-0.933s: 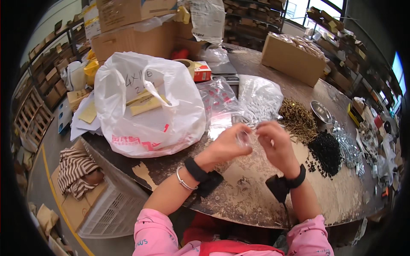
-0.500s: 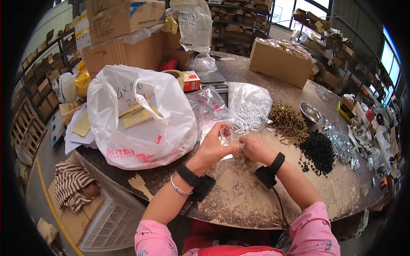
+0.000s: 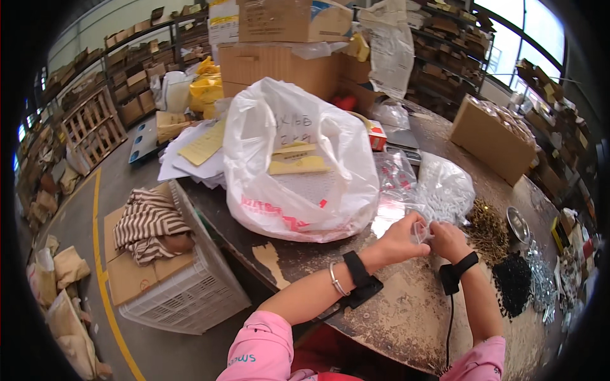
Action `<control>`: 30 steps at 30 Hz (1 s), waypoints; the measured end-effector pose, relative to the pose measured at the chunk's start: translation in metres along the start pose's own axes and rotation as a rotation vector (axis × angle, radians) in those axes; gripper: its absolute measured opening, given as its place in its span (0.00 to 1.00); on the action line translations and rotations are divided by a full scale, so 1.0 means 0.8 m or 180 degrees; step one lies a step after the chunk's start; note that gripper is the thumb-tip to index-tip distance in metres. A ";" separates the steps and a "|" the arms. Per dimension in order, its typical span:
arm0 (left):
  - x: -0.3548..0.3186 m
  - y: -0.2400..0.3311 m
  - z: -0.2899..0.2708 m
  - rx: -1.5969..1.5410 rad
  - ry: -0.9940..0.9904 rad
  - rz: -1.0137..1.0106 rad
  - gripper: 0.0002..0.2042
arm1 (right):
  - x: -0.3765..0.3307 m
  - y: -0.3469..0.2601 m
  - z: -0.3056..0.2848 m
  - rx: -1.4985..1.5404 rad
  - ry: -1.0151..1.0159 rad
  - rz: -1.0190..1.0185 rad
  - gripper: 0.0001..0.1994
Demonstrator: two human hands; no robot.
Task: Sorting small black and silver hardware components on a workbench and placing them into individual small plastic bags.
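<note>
My left hand [image 3: 400, 241] is closed on a small clear plastic bag [image 3: 419, 232], whose curved edge shows between thumb and fingers. My right hand [image 3: 448, 242] is beside it with the fingers bunched at the bag's edge; what its fingertips pinch is hidden. Just beyond the hands lies an open clear bag of white plastic wall plugs [image 3: 445, 193]. To its right are piles of brass-coloured screws [image 3: 486, 230], small black parts [image 3: 512, 282] and silvery metal pieces [image 3: 541, 274]. A small metal bowl [image 3: 518, 225] is near the screws.
A large white plastic bag [image 3: 298, 216] holding yellow-labelled packs stands left of my hands. Cardboard boxes [image 3: 273, 66] are stacked behind it. A white crate [image 3: 197, 295] with cardboard and a striped cloth [image 3: 151, 222] is beside the table. An open carton [image 3: 492, 140] stands far right.
The view has swung left, so the table and its contents appear farther right. My hands stay close together at the small clear bag, the right one slightly nearer to it.
</note>
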State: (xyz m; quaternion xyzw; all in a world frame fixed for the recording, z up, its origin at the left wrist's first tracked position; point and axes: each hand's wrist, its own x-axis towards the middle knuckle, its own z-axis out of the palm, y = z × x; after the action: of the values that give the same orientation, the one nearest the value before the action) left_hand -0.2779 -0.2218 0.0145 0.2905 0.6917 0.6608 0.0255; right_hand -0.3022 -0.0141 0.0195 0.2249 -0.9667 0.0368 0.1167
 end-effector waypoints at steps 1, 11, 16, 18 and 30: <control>0.002 0.002 0.006 0.0021 -0.0060 0.0027 0.24 | -0.002 -0.003 -0.013 0.0508 0.0231 0.0087 0.03; -0.004 0.009 0.023 -0.0218 -0.0365 -0.0049 0.25 | -0.041 -0.084 -0.089 0.2895 0.0745 -0.0060 0.10; -0.013 0.026 0.031 -0.0026 -0.0638 -0.0083 0.25 | -0.073 -0.098 -0.107 0.1225 0.0279 -0.0613 0.16; -0.020 0.035 0.036 0.0279 -0.0717 0.0043 0.23 | -0.090 -0.113 -0.114 0.0573 -0.0328 -0.0136 0.16; -0.015 0.016 0.037 -0.0353 -0.0871 -0.0216 0.15 | -0.100 0.107 -0.054 0.0153 0.0052 0.0710 0.08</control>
State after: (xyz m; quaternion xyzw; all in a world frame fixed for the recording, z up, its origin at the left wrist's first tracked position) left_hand -0.2509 -0.2007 0.0182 0.3524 0.6536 0.6509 0.1578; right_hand -0.2616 0.1017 0.0406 0.1183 -0.9835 0.0746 0.1144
